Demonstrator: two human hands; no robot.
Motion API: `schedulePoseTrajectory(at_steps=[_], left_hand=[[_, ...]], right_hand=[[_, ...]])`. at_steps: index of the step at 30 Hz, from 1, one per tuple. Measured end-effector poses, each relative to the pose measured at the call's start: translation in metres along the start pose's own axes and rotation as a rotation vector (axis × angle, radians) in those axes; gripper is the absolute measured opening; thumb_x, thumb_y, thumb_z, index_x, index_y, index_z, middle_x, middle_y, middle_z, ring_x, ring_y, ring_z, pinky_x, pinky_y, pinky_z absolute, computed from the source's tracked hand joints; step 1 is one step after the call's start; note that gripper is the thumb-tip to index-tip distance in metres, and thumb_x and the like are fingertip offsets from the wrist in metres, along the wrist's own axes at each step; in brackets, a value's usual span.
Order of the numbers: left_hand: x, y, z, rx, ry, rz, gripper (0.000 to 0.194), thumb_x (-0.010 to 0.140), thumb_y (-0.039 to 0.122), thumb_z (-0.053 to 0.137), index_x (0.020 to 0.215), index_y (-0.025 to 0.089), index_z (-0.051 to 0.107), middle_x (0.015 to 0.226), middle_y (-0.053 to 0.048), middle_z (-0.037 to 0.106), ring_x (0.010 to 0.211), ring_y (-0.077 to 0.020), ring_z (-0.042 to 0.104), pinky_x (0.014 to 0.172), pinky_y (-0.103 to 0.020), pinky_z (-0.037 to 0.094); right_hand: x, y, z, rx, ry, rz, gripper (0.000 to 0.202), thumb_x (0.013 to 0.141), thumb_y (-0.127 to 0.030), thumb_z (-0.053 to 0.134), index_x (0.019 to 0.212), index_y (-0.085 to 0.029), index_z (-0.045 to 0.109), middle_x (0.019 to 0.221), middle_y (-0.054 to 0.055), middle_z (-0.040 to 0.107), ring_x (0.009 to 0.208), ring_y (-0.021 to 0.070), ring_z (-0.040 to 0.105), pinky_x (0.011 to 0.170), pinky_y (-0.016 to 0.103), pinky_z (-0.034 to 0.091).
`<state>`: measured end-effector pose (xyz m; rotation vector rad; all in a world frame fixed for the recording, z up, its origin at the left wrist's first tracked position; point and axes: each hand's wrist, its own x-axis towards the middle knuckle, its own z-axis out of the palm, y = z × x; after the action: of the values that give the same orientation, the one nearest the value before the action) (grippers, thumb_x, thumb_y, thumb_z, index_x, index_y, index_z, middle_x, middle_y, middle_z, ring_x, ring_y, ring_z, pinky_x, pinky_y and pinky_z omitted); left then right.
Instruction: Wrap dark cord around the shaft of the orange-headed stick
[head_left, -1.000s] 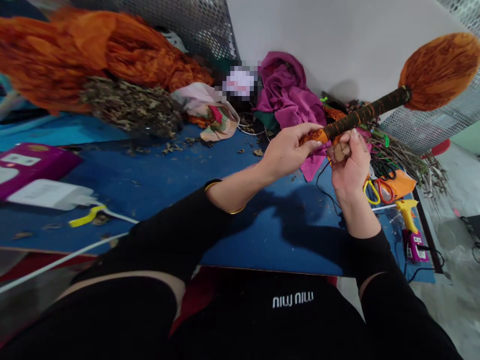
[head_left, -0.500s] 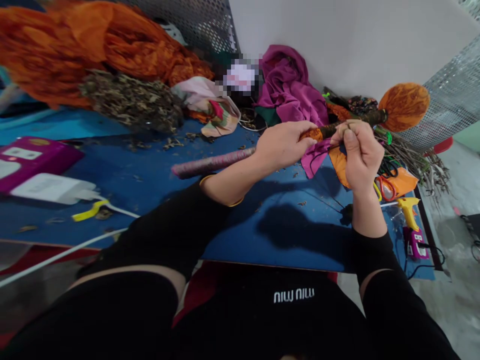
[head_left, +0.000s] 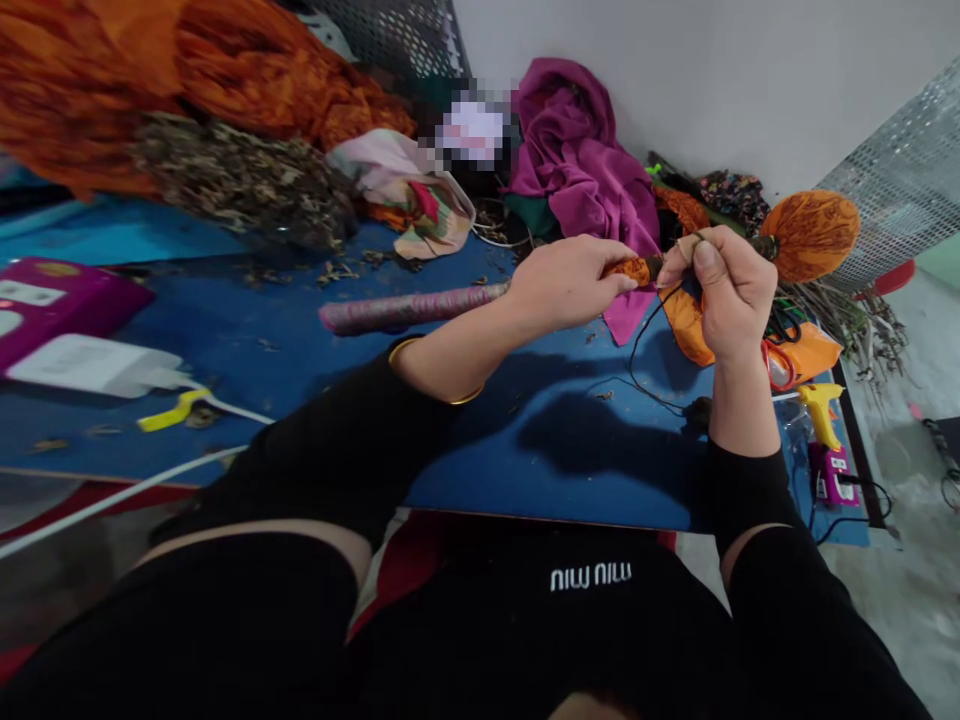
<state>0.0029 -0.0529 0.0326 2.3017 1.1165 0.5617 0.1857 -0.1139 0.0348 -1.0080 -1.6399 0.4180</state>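
Fingers curled, the left hand (head_left: 562, 285) is clamped on a long, slim stick (head_left: 405, 308), wrapped in purplish-grey at its left end, orange beside the hand and dark farther right. At the stick's right end sits a rounded, orange-patterned cloth bulb (head_left: 814, 235). Over the dark-wrapped stretch, the right hand (head_left: 731, 285) has its thumb pressed against its bent fingers; what lies between them cannot be told. Near its fingertips, a thin black cord (head_left: 634, 350) trails down toward the blue tabletop (head_left: 465, 460), over which the stick is held. Just below this hand lies a piece of orange cloth (head_left: 688, 330). Farther right are red-handled scissors (head_left: 780, 366) and a yellow glue gun (head_left: 823, 410). On the far side lie a rumpled magenta cloth (head_left: 574, 170), a pale floral cloth (head_left: 397, 165), a heap of dry brown plant matter (head_left: 240, 180) and bunched orange fabric (head_left: 247, 70). Near the left edge sits a white, blocky plug (head_left: 97, 365).
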Motion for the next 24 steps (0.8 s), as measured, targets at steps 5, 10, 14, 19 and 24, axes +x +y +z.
schedulePoseTrajectory(at_steps=[5, 10, 14, 19, 24], left_hand=[[0.003, -0.005, 0.000, -0.079, -0.024, 0.021, 0.027, 0.093, 0.035, 0.062, 0.105, 0.022, 0.082, 0.085, -0.003, 0.075, 0.079, -0.0193, 0.063, 0.073, -0.032, 0.043], [0.005, -0.008, 0.000, -0.134, -0.018, 0.051, 0.028, 0.092, 0.033, 0.059, 0.103, 0.020, 0.081, 0.081, -0.003, 0.072, 0.076, -0.0188, 0.061, 0.072, -0.032, 0.044], [0.001, -0.005, 0.000, -0.047, 0.007, 0.017, 0.031, 0.092, 0.037, 0.062, 0.113, 0.027, 0.082, 0.092, -0.004, 0.078, 0.090, -0.0234, 0.069, 0.081, -0.034, 0.049], [-0.004, 0.000, 0.003, 0.046, -0.009, 0.024, 0.033, 0.096, 0.043, 0.060, 0.118, 0.033, 0.083, 0.095, -0.004, 0.081, 0.098, -0.0270, 0.073, 0.085, -0.037, 0.053], [-0.007, 0.006, 0.005, 0.194, 0.003, 0.014, 0.042, 0.095, 0.033, 0.054, 0.126, 0.032, 0.082, 0.107, -0.007, 0.083, 0.105, -0.0331, 0.075, 0.091, -0.044, 0.054]], right_hand=[[-0.003, 0.006, 0.003, 0.044, 0.026, 0.007, 0.049, 0.101, -0.068, 0.055, 0.087, -0.024, 0.070, 0.075, -0.002, 0.063, 0.076, 0.0116, 0.071, 0.072, 0.029, 0.065], [-0.002, 0.009, 0.004, 0.055, 0.113, -0.031, 0.046, 0.102, -0.068, 0.054, 0.088, -0.026, 0.067, 0.079, -0.002, 0.064, 0.082, 0.0138, 0.073, 0.075, 0.032, 0.065], [0.001, 0.013, 0.004, 0.007, 0.140, 0.023, 0.049, 0.101, -0.071, 0.052, 0.088, -0.026, 0.065, 0.084, -0.001, 0.067, 0.089, 0.0172, 0.074, 0.078, 0.038, 0.067], [0.006, 0.019, 0.002, -0.087, 0.105, 0.073, 0.059, 0.099, -0.080, 0.045, 0.085, -0.026, 0.064, 0.098, 0.003, 0.073, 0.119, 0.0248, 0.074, 0.095, 0.049, 0.068], [0.011, 0.024, 0.000, -0.059, 0.034, 0.085, 0.057, 0.099, -0.078, 0.046, 0.081, -0.026, 0.062, 0.101, 0.003, 0.075, 0.118, 0.0226, 0.073, 0.101, 0.047, 0.066]])
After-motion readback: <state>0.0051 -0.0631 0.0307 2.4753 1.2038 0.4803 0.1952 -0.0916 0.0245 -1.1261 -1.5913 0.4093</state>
